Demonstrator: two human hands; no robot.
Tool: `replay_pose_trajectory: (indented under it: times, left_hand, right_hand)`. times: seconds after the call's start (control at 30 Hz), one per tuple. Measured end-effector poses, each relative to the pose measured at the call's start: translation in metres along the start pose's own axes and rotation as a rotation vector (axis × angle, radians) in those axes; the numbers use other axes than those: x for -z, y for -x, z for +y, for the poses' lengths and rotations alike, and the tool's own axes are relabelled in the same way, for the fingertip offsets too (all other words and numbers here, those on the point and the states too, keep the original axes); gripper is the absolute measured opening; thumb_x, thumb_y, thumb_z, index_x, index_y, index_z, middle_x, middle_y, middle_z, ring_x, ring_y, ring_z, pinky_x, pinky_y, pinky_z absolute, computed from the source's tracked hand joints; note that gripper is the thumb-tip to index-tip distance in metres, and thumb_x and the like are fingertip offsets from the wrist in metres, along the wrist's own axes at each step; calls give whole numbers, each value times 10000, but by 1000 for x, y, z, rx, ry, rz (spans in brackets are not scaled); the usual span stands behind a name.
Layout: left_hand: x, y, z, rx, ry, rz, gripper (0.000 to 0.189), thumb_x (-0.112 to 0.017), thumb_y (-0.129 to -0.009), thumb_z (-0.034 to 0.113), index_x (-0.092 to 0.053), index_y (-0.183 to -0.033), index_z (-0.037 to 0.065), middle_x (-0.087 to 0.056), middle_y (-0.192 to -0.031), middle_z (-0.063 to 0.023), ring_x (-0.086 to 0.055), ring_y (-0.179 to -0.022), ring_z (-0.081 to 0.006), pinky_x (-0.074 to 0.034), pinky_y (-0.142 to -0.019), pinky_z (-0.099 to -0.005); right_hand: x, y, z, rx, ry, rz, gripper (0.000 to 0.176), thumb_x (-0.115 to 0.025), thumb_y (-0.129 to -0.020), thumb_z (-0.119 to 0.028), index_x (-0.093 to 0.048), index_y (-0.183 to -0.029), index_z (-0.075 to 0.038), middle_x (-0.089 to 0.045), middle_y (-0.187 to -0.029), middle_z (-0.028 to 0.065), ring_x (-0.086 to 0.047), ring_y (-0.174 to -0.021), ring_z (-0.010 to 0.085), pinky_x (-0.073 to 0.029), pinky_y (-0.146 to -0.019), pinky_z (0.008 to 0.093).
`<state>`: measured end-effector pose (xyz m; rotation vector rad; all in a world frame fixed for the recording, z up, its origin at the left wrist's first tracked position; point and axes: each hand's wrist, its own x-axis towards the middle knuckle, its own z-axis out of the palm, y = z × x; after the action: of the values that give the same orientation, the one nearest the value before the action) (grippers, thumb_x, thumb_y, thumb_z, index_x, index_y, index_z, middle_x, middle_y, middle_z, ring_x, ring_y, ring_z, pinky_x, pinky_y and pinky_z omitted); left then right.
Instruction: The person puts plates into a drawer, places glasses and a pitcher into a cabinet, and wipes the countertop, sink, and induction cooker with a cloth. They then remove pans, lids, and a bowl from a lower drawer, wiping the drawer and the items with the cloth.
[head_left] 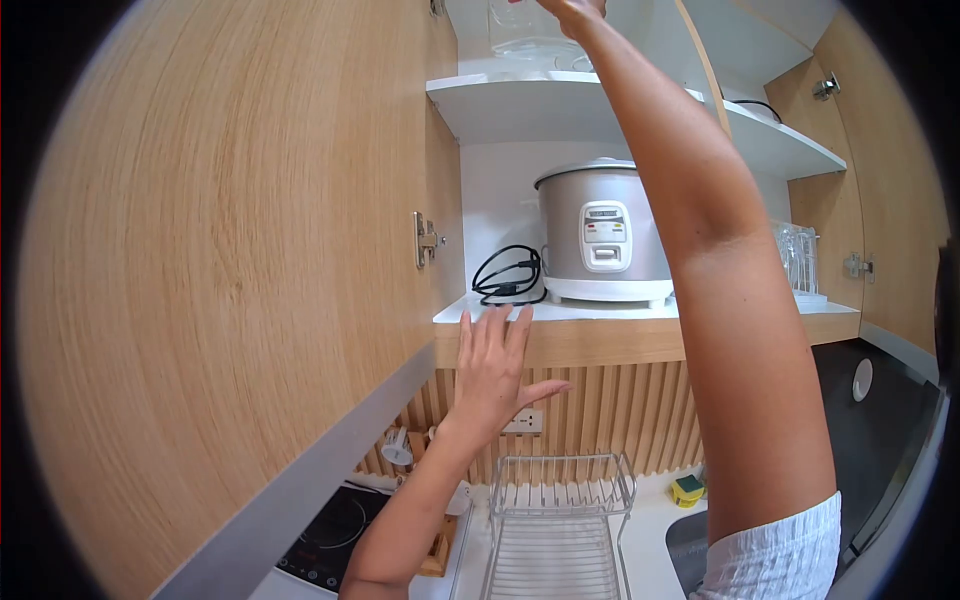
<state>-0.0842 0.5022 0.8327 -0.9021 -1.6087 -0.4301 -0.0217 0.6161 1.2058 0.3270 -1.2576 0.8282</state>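
My right hand (574, 10) reaches up to the top shelf (530, 112), partly cut off by the upper edge of the view. Beside it on that shelf is a clear, see-through item (530, 47); whether the fingers touch it is hidden. My left hand (490, 365) is raised with fingers spread, holding nothing, its fingertips at the front edge of the lower shelf (565, 343). Just above those fingertips lies a coiled black power cord (507, 288). Next to the cord stands a silver rice cooker (563, 232) with a white base, its right side covered by my right arm.
A wooden cabinet door (230, 250) hangs wide on the left, another (885, 190) on the right. Clear glasses (797, 262) stand right of my arm. Below are a wire dish rack (555, 545), a black cooktop (335, 525), a sink (685, 550) and a sponge (688, 487).
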Motion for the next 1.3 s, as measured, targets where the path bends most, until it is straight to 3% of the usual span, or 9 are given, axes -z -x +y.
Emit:
replay_pose_trajectory:
  times: [0.13, 0.17, 0.27, 0.47, 0.53, 0.67, 0.93, 1.07, 1.3]
  left_hand:
    - [-24, 7, -10, -14, -243, -43, 825, -802, -529, 348, -450, -1203, 28, -456, -1065, -127, -431, -1063, -282, -294, -996, -472]
    - [-28, 3, -12, -12, -177, 19, 802, -814, -475, 315, -475, -1144, 30, -449, -978, -103, -431, -993, -258, -319, -949, -418]
    - [-40, -2, -14, 34, -193, 9, 754, -819, -448, 292, -491, -1078, 37, -432, -921, -91, -428, -919, -248, -337, -875, -389]
    - [-43, -1, -22, -24, -172, 78, 768, -815, -395, 313, -495, -1039, 44, -409, -886, -79, -414, -891, -236, -338, -855, -374]
    - [-46, 0, -24, -31, -171, 92, 770, -814, -390, 321, -498, -1035, 45, -408, -885, -78, -412, -891, -234, -338, -855, -374]
    - [-49, 1, -27, -48, -170, 106, 763, -811, -385, 336, -504, -1022, 48, -410, -882, -77, -415, -884, -228, -343, -856, -369]
    - [-50, 2, -29, -45, -129, 115, 741, -821, -402, 300, -497, -1022, 55, -417, -875, -77, -432, -862, -227, -353, -866, -376]
    - [-50, 2, -29, -55, -118, 111, 734, -827, -424, 276, -492, -1037, 53, -422, -882, -82, -439, -863, -232, -353, -883, -379]
    - [-49, 3, -29, -48, -115, 113, 734, -829, -431, 266, -491, -1045, 51, -430, -898, -86, -447, -876, -230, -352, -894, -384]
  right_hand:
    - [-21, -10, 12, 54, 125, 59, 1136, -799, -423, -304, -233, -1327, 88, -471, -1210, 267, -513, -1089, 335, -448, -918, 333]
    - [-25, -14, 15, 55, 123, 60, 1136, -799, -423, -304, -233, -1327, 88, -471, -1210, 267, -513, -1089, 335, -448, -918, 333]
    - [-36, -14, 14, 54, 138, 34, 1134, -798, -429, -302, -227, -1329, 88, -449, -1235, 274, -476, -1138, 342, -425, -947, 347]
    - [-54, -13, 24, 109, 184, 117, 1066, -798, -435, -305, -299, -1315, 31, -498, -1202, 232, -512, -1093, 337, -449, -914, 347]
    - [-53, -13, 28, 122, 205, -23, 985, -796, -452, -310, -363, -1285, -12, -554, -1134, 200, -547, -1037, 327, -467, -879, 358]
    - [-62, -18, 31, 59, 273, -48, 899, -784, -488, -311, -402, -1254, -35, -584, -1089, 176, -569, -999, 310, -478, -852, 364]
    - [-71, -3, 31, 75, 344, -13, 877, -767, -564, -326, -350, -1326, -206, -542, -1181, 159, -500, -1102, 358, -434, -911, 443]
    - [-71, 5, 28, 32, 374, -76, 889, -757, -592, -347, -314, -1354, -232, -520, -1218, 152, -479, -1131, 359, -419, -928, 462]
    - [-79, 0, 38, 20, 427, -82, 782, -710, -632, -417, -387, -1322, -241, -514, -1234, 138, -450, -1169, 345, -386, -963, 448]
